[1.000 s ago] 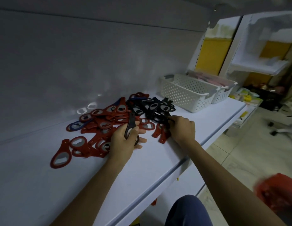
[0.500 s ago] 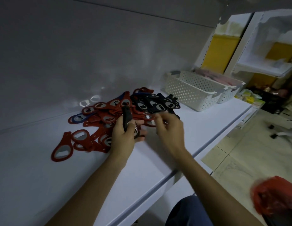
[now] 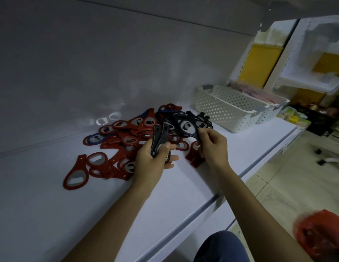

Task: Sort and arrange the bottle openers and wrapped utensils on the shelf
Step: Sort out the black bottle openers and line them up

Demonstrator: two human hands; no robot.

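Observation:
A heap of flat bottle openers [image 3: 127,137] lies on the white shelf [image 3: 174,188], red ones at the left, black and a few blue ones at the back right. My left hand [image 3: 153,163] grips a small stack of black openers [image 3: 160,138] standing on edge. My right hand [image 3: 212,144] pinches a single black opener [image 3: 185,126] by its end and holds it just right of the stack. A lone red opener [image 3: 76,173] lies at the heap's left end. Pink wrapped utensils [image 3: 255,92] fill the farther basket.
Two white perforated baskets [image 3: 227,108] stand at the shelf's right end against the back wall. The shelf's front edge runs diagonally to the lower left. A red bag [image 3: 320,235] sits at the lower right over the tiled floor. More shelving stands beyond.
My right hand has picked a black opener from the heap and lifted it toward the stack in my left hand. My left hand has stayed nearly in place.

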